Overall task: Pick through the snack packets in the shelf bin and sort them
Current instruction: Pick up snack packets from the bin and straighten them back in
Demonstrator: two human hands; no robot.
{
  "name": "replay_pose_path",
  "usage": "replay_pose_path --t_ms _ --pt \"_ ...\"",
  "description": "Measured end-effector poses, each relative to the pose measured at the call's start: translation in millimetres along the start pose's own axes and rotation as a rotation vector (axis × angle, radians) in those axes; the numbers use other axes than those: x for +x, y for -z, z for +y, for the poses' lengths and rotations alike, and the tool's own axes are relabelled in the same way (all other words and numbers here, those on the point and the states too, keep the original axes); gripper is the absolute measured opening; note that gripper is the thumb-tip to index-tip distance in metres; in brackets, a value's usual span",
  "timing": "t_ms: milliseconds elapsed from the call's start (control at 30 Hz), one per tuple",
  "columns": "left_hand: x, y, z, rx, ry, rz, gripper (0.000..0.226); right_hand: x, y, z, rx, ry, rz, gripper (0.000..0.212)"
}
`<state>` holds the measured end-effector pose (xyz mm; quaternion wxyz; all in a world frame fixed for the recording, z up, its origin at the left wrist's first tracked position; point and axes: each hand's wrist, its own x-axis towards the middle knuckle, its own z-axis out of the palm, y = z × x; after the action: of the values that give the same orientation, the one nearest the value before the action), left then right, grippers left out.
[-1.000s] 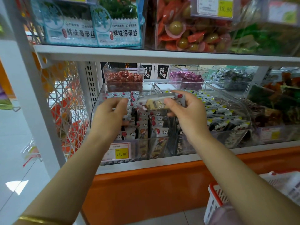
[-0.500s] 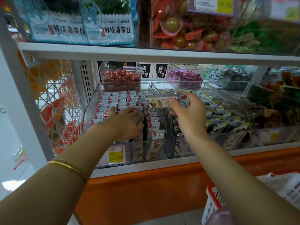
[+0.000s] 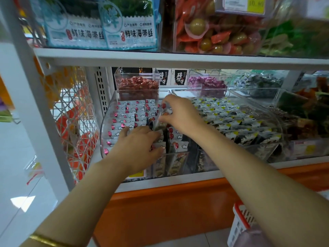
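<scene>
Right hand [image 3: 181, 115] pinches packet [image 3: 160, 123] inside bin rim [image 3: 101, 139]

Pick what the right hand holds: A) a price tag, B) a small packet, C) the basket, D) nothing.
B: the right hand pinches a small packet by its fingertips, just above the clear bin.

White shelf [image 3: 195, 178] bearing clear snack bins [image 3: 106, 130] side by side, smaller tubs [image 3: 135, 77] seemingly behind them.
</scene>
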<state>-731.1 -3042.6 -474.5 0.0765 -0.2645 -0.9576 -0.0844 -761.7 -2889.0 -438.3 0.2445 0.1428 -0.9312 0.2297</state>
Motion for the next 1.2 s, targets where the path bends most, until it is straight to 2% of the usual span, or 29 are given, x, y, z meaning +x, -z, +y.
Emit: replay_pose_path --t_ms 100,133,233,333,400,533,633,833,1000,1133,1200 --pt "-4.1 -1.3 3.1 -0.073 -0.024 0.027 0.045 12.3 -5.7 -4.3 -0.172 0.004 -0.239 0.043" --pt "-5.1 -1.7 4.8 -0.099 -0.034 0.034 0.045 14.9 -6.0 -5.8 -0.245 0.003 -0.312 0.04" --pt "-8.3 -3.2 8.8 -0.149 -0.052 0.033 0.047 17.8 -7.1 -7.5 -0.441 0.019 -0.474 0.013" --pt "-9.3 -0.1 8.9 -0.191 -0.059 0.042 0.042 19.8 -7.5 -9.0 -0.586 0.024 -0.597 0.023" --pt "-8.8 5.7 6.4 -0.241 -0.051 0.069 0.036 24.0 -7.1 -10.1 -0.581 -0.005 -0.623 0.032" --pt "-7.4 18.4 -3.7 -0.341 0.017 0.183 0.036 36.2 -8.1 -8.6 -0.456 -0.061 -0.613 0.035" --pt "-7.4 22.5 -12.0 -0.367 0.094 0.243 0.037 44.2 -10.8 -5.5 -0.382 -0.079 -0.526 0.03" --pt "-6.3 24.9 -15.1 -0.375 0.179 0.25 0.035 58.2 -27.9 0.8 -0.379 -0.027 -0.324 0.02" --pt "-4.9 24.9 -15.5 -0.348 0.211 0.25 0.036 60.0 -38.7 9.3 -0.528 0.008 -0.33 0.011" --pt "-5.4 25.1 -13.2 -0.349 0.224 0.255 0.035 57.6 -27.4 5.7 -0.403 -0.015 -0.298 0.013" --pt "-6.5 26.8 -12.4 -0.394 0.237 0.275 0.035 51.5 -16.9 0.6 -0.307 -0.021 -0.221 0.014"
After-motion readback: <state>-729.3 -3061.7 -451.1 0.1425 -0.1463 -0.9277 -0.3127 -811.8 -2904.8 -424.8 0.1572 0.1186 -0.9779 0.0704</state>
